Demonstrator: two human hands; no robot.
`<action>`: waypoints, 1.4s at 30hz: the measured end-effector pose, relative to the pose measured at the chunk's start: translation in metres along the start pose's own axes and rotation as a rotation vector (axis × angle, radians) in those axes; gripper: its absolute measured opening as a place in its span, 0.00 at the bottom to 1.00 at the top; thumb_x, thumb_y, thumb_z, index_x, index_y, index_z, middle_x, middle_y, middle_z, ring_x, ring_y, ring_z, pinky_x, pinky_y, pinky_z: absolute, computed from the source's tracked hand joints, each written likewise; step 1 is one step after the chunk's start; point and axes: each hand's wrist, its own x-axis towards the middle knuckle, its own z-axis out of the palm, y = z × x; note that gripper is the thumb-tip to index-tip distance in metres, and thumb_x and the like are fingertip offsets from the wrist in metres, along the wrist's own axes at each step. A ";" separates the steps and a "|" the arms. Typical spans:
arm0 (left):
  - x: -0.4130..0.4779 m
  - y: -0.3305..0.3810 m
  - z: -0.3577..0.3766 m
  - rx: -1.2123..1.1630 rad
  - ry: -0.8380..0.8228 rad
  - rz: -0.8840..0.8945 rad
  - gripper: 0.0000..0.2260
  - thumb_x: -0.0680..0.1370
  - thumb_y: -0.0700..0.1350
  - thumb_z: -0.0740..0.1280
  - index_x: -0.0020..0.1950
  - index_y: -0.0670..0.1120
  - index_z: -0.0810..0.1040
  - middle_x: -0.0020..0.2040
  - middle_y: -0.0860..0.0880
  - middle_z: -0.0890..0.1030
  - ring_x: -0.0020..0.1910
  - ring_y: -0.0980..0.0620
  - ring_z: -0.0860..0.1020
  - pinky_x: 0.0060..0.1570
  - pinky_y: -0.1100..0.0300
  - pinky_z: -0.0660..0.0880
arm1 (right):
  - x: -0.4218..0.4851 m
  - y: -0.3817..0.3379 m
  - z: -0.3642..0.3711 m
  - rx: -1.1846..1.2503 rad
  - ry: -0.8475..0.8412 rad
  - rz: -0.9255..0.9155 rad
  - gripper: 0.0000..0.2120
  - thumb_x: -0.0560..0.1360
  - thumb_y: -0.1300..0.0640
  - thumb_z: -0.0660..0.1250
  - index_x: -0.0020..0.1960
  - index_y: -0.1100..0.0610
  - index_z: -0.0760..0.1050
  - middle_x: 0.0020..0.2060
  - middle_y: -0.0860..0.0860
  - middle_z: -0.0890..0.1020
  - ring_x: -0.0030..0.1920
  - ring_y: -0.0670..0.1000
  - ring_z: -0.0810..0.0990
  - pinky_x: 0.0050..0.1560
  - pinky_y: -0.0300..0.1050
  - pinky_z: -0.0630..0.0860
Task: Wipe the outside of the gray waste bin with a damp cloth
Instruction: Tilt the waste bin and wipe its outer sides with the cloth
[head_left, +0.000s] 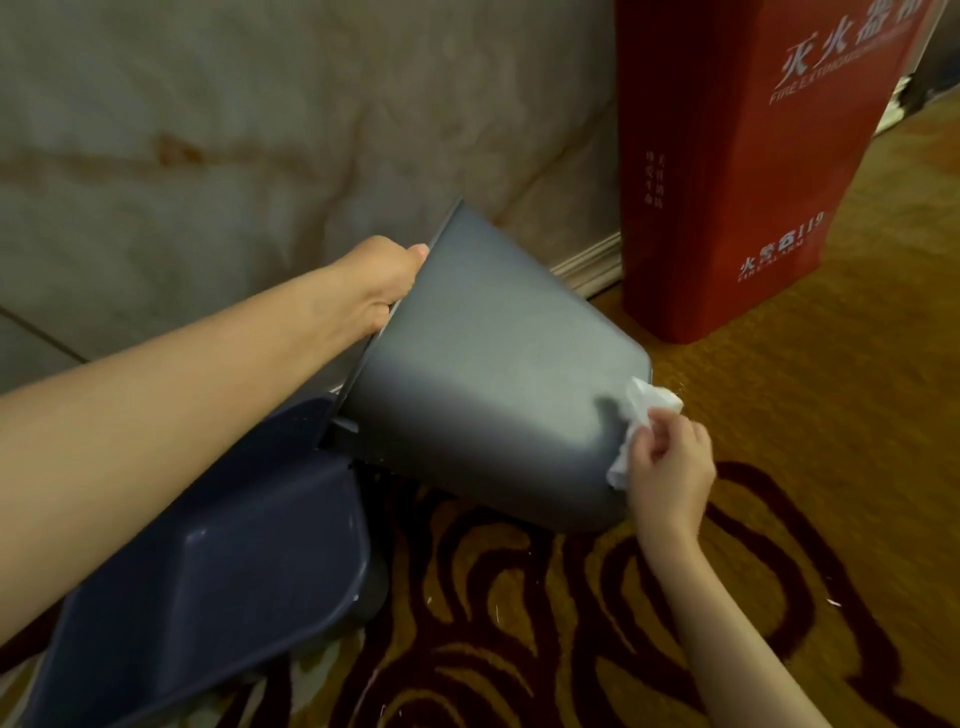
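- Gray plastic waste bin (493, 374) is held tipped well over above the patterned gold and dark red carpet (779, 415), its open rim turned toward the left and its closed base toward the right.
- The rim is gripped by the left hand (382, 283), fingers curled over the edge and clamped on it.
- A crumpled white cloth (641, 421) is pressed against the bin's outer wall near the base by the right hand (670, 467), whose fingers are closed around the cloth.
- A dark blue plastic lid (208, 571) is seen lower left, beside the bin's rim.
- A tall red fire extinguisher cabinet (737, 171) stands just behind the bin, against the beige wall (208, 130).
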 end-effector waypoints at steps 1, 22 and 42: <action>0.000 0.000 0.000 -0.008 -0.006 -0.007 0.17 0.79 0.46 0.59 0.59 0.34 0.73 0.55 0.41 0.78 0.49 0.44 0.79 0.45 0.53 0.75 | -0.003 -0.019 0.004 0.082 -0.042 -0.096 0.06 0.77 0.63 0.62 0.52 0.55 0.74 0.43 0.50 0.76 0.41 0.41 0.75 0.35 0.25 0.68; -0.001 0.009 0.010 -0.125 -0.056 -0.048 0.14 0.80 0.44 0.58 0.58 0.35 0.72 0.36 0.47 0.76 0.37 0.49 0.77 0.42 0.51 0.74 | 0.016 -0.039 0.002 0.064 -0.050 -0.129 0.14 0.77 0.61 0.60 0.62 0.55 0.73 0.46 0.51 0.74 0.37 0.40 0.71 0.35 0.25 0.67; -0.029 0.011 -0.015 -0.135 -0.672 0.243 0.13 0.80 0.45 0.55 0.64 0.52 0.71 0.57 0.51 0.81 0.53 0.57 0.81 0.49 0.62 0.79 | 0.026 -0.130 0.012 0.224 -0.030 -0.526 0.12 0.76 0.68 0.58 0.58 0.64 0.73 0.49 0.57 0.70 0.47 0.41 0.66 0.48 0.23 0.65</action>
